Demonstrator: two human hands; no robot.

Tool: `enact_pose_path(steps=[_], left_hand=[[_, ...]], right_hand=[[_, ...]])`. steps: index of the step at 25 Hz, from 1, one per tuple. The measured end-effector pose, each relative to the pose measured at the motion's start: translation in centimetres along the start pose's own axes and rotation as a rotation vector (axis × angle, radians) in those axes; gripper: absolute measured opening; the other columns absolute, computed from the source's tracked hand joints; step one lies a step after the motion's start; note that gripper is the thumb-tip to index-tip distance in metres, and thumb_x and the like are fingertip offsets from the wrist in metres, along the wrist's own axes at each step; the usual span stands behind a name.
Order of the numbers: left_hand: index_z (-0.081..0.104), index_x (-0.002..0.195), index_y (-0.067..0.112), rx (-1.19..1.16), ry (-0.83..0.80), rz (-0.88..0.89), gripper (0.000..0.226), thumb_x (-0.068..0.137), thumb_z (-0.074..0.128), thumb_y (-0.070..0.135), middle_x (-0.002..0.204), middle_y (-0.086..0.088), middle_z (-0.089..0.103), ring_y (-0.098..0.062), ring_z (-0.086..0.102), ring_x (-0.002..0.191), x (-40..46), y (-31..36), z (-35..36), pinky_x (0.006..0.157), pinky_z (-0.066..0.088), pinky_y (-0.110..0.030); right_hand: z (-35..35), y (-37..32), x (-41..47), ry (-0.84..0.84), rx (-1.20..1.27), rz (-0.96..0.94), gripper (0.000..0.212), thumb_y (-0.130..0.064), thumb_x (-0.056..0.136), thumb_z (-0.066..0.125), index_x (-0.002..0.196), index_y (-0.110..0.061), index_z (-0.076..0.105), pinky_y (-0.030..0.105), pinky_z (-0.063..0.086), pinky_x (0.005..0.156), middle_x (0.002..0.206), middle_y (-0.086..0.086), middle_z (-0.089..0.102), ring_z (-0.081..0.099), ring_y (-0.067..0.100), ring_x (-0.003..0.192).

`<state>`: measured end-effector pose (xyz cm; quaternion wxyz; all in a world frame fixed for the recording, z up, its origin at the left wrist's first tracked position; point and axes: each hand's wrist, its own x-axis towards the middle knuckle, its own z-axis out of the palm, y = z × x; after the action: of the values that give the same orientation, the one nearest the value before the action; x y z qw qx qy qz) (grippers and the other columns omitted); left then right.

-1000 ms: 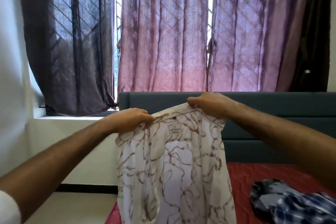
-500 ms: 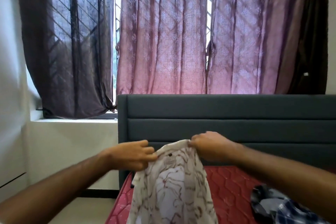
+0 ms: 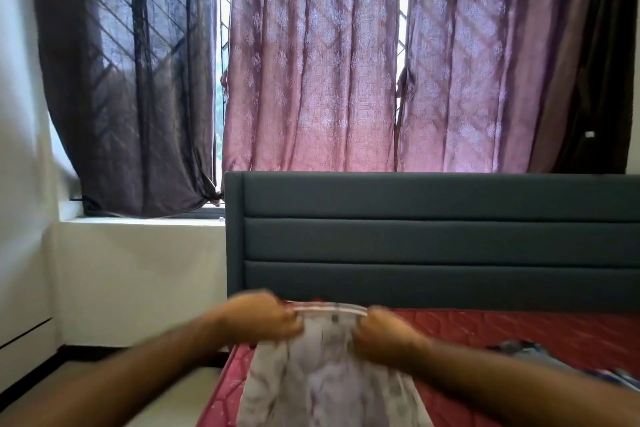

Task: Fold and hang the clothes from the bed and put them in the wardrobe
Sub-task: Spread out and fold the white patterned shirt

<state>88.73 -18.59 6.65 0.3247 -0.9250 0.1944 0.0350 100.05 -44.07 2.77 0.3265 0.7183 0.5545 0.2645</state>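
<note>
A white shirt with a brown vein pattern [image 3: 329, 381] hangs in front of me over the red mattress [image 3: 519, 333], blurred by motion. My left hand [image 3: 263, 319] grips the collar edge on the left side. My right hand [image 3: 384, 331] grips it on the right side, and the collar band is stretched between them. The shirt's lower part runs off the bottom of the frame. A dark blue checked garment [image 3: 526, 348] lies on the mattress at the right, partly behind my right forearm.
A grey padded headboard [image 3: 433, 239] stands behind the mattress. Purple and dark curtains [image 3: 311, 62] cover the window above it. A white wall ledge [image 3: 138, 253] and a strip of floor lie left of the bed.
Both hands have dropped with the shirt from headboard-top height to just above the mattress, and moved closer together. The view is now blurred.
</note>
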Motion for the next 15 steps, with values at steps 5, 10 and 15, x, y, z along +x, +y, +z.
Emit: enact_pose_path(steps=[5,10,15], left_hand=[[0.063,0.108,0.013,0.224,0.451,-0.402,0.012,0.096,0.060,0.011,0.106,-0.006,0.065,-0.026,0.070,0.084,-1.0,-12.2,-13.4,0.071,0.060,-0.038],[0.069,0.105,0.014,0.048,0.542,-0.568,0.011,0.094,0.066,0.014,0.098,-0.001,0.066,-0.017,0.067,0.082,-2.0,-15.9,-20.2,0.068,0.054,-0.026],[0.074,0.098,0.029,-0.059,0.347,-0.333,0.009,0.091,0.072,0.024,0.092,0.013,0.067,-0.010,0.064,0.082,-3.1,-18.2,-19.9,0.075,0.056,-0.033]], right_hand=[[-9.8,16.4,4.2,0.153,-0.136,0.427,0.021,-0.004,0.095,0.055,0.103,-0.010,0.073,0.031,0.040,0.057,0.099,0.008,0.070,0.067,0.023,0.086],[-15.1,24.0,2.7,0.117,-0.233,0.484,0.008,-0.007,0.093,0.064,0.093,-0.015,0.067,0.031,0.042,0.058,0.082,-0.001,0.060,0.065,0.021,0.077],[-18.3,23.6,0.6,-0.208,-0.079,0.307,0.011,-0.020,0.094,0.060,0.098,-0.030,0.062,0.053,0.031,0.108,0.093,-0.011,0.058,0.055,0.019,0.106]])
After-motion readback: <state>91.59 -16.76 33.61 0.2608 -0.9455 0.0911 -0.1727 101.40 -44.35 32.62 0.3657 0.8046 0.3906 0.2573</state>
